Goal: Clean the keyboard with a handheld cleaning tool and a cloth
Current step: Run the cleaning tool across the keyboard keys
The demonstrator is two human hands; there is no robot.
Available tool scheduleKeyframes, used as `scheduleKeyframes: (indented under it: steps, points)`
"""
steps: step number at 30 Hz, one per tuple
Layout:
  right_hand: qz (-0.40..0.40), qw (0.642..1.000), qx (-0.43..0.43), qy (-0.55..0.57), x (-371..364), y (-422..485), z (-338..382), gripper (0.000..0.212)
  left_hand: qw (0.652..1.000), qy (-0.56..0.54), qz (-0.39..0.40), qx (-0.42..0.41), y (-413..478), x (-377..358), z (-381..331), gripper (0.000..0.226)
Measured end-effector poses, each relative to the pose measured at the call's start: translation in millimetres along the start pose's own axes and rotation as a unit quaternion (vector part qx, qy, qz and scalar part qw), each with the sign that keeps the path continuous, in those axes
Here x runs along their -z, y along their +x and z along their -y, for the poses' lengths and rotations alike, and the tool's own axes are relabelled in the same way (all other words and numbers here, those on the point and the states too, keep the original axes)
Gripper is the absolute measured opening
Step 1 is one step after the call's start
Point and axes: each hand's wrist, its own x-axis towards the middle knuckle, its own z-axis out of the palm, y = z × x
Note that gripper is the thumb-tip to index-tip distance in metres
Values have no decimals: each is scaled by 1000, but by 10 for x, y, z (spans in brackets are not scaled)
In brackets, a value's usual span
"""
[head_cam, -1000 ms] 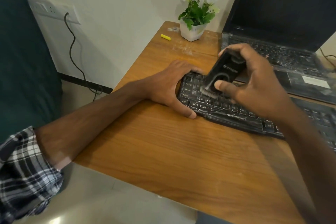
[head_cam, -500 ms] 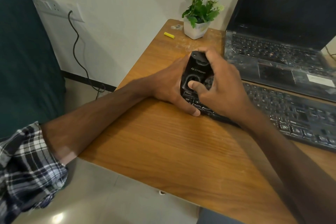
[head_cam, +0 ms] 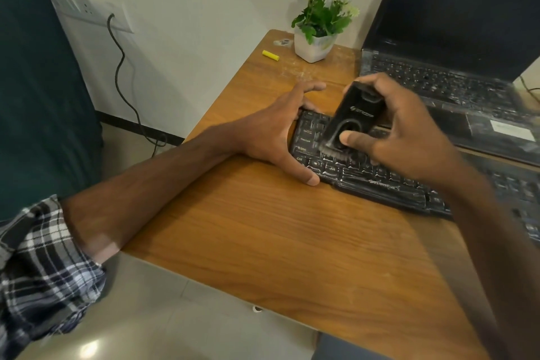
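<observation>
A dusty black keyboard (head_cam: pixel 380 184) lies on the wooden desk (head_cam: pixel 277 228), running off to the right. My left hand (head_cam: pixel 274 131) grips its left end, thumb on the front edge and fingers over the back edge. My right hand (head_cam: pixel 409 131) holds a black handheld cleaning brush (head_cam: pixel 350 120) tilted over the keyboard's left part, thumb on its front face. The bristles touch the keys near the left end. No cloth is in view.
An open black laptop (head_cam: pixel 453 88) with a dusty keyboard stands behind the keyboard at the right. A white pot of flowers (head_cam: pixel 315 44) and a small yellow object (head_cam: pixel 270 54) sit at the desk's far left corner. A cable (head_cam: pixel 122 82) hangs from a wall socket at left.
My right hand has swept the brush to the right, away from the keyboard's left end and my left hand. My left hand keeps its grip on the keyboard's end.
</observation>
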Motion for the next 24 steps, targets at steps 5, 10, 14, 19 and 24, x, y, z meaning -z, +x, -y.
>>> scheduleKeyframes:
  steps: [5,10,14,19,24]
  points:
    - [-54,995,51,-60,-245,86,78,60,1000,-19,-3,-15,19,-12,-8,145]
    - [-109,991,52,-58,-394,84,84,59,999,-26,-3,-21,21,-17,-32,144]
    - [-109,990,58,-68,-484,80,160,62,998,-31,-9,-57,14,-16,-72,148]
    - [-108,984,80,-114,-556,81,224,63,997,-38,10,-72,24,24,-70,137]
    - [-126,988,63,-65,-576,90,169,63,994,-85,55,-45,38,65,-53,142]
